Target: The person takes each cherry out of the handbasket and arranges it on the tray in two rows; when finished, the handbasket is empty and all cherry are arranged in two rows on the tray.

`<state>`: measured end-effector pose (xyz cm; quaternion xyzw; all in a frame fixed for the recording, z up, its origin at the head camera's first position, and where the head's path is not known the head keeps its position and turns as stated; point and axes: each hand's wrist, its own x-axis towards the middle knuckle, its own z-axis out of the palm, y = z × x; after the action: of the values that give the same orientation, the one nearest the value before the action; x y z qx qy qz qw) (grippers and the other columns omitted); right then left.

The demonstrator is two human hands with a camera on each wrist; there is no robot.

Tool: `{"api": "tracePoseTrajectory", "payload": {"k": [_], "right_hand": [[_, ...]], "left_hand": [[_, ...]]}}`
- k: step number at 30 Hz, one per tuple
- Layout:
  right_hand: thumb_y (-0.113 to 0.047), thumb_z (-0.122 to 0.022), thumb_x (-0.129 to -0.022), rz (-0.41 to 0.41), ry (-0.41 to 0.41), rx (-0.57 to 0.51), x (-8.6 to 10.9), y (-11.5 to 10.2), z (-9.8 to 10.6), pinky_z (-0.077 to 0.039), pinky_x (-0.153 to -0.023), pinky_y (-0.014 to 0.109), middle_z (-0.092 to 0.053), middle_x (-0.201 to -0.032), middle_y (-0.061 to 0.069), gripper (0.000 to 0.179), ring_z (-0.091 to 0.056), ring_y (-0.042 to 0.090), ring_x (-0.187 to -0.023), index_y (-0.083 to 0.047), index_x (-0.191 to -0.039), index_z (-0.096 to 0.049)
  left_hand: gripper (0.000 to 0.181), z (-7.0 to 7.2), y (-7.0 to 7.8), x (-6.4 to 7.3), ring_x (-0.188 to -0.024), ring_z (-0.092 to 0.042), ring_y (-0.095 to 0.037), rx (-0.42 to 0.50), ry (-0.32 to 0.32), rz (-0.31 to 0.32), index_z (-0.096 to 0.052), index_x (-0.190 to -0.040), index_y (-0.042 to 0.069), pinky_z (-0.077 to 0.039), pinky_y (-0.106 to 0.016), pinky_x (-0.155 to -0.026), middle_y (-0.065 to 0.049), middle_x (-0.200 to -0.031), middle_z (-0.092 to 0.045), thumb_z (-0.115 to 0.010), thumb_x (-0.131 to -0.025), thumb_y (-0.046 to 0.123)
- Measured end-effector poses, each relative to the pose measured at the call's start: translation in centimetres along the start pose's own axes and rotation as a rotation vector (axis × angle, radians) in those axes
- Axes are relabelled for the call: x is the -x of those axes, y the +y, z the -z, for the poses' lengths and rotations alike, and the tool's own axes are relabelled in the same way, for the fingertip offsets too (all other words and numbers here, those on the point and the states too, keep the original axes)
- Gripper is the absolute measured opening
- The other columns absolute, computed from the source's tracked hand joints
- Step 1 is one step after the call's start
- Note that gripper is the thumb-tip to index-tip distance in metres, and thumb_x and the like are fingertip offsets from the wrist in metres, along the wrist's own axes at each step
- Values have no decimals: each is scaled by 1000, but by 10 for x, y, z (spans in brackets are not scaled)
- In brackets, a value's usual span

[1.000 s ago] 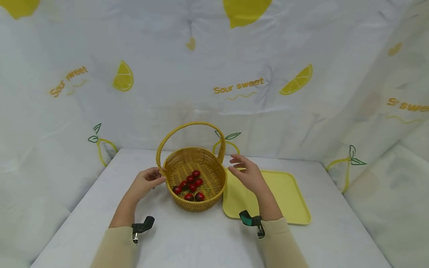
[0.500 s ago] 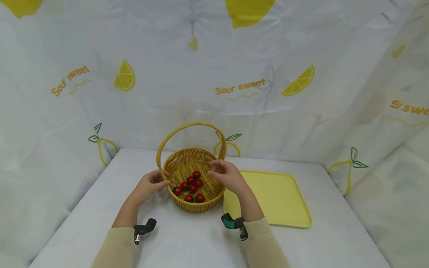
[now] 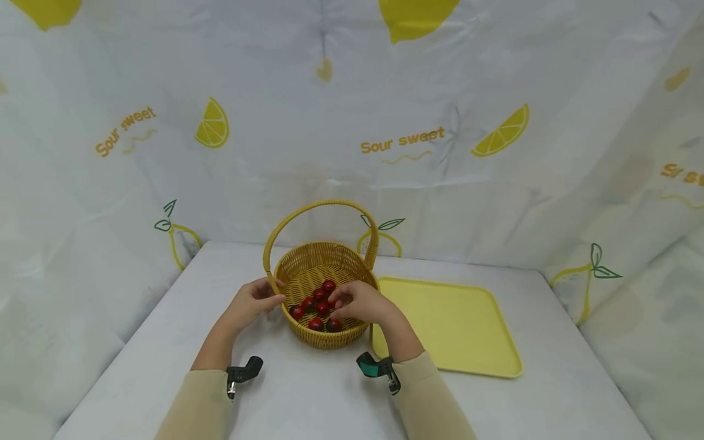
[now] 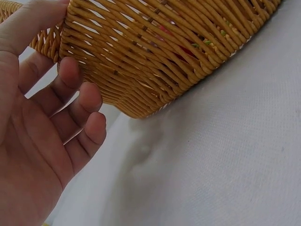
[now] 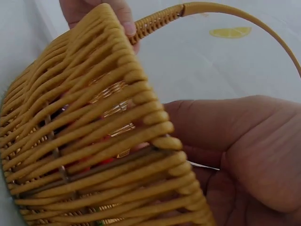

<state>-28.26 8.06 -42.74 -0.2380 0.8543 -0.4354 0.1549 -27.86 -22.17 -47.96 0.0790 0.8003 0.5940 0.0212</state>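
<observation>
Holding round woven basket (image 3: 324, 340), glossy red fruits (image 3: 321, 308) inside

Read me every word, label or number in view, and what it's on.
"Sour sweet": orange lettering, left part of the white lemon-print cloth backdrop.
"Sour sweet": same backdrop, middle.
"S r sw": backdrop, right side; letters distorted, cut off by the picture.
No other readable text.

Ridged wicker-like basket (image 3: 324, 340); smooth, glossy red fruits (image 3: 316, 324).
Basket strands show low sheen. Tray (image 3: 456, 327): smooth, matt, plastic-looking. Table cover (image 4: 225, 141): matt cloth, finely textured. Backdrop (image 3: 297, 134): creased, fabric-like sheet, faint sheen. Sleeves (image 3: 198, 403): matt cloth. Wrist mounts (image 3: 383, 367): plastic-looking.
</observation>
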Motion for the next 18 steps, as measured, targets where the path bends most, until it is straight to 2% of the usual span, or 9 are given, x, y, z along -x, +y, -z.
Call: {"api": "tracePoseTrajectory", "payload": {"k": [4, 10, 18], "right_hand": [[-9, -83, -86, -26, 2, 74, -3, 0, -5, -52, -71, 31, -64, -88, 0, 25, -59, 17, -82, -2, -108, -75], [-10, -87, -82, -88, 3, 213, -4, -3, -15, -53, -72, 34, -65, -84, -1, 25, -59, 18, -81, -6, -104, -77], [-16, -88, -81, -171, 11, 396, -5, -7, -25, -53, -81, 41, -70, -94, -1, 19, -61, 20, -89, -12, -98, -79]], "left_hand": [[28, 0, 0, 0, -82, -57, -23, 4, -12, -22, -66, -121, 5, -53, -34, -69, -11, -102, -64, -74, -96, 13], [29, 0, 0, 0, -81, -58, -21, 9, -15, -19, -65, -122, 3, -53, -33, -69, -10, -102, -64, -73, -96, 12], [31, 0, 0, 2, -81, -57, -22, 2, -20, -20, -64, -123, 1, -52, -34, -69, -11, -102, -63, -74, -96, 13]]}}
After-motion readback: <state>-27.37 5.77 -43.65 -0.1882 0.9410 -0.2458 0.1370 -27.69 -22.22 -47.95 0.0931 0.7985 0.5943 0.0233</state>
